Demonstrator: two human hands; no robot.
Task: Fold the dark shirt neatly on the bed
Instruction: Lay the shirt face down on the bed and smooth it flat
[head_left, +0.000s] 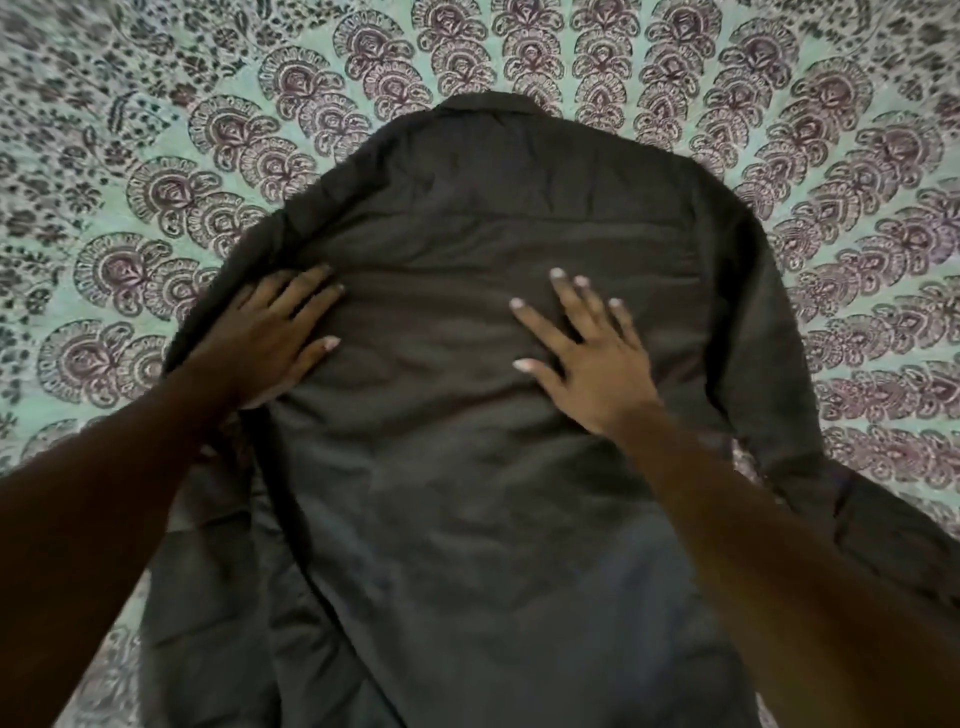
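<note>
The dark shirt (467, 467) lies back-side up on the bed, its collar at the far end and its hem running off the bottom of the view. My left hand (270, 338) rests flat on the shirt's left side near the shoulder seam, fingers straight and pointing right. Flat on the middle of the shirt's back lies my right hand (587, 353), fingers spread. The right sleeve runs down along the right side of the body. The left sleeve lies beside the body under my left forearm.
A bedspread (156, 156) with a green ground and a maroon and black paisley print covers the bed all round the shirt.
</note>
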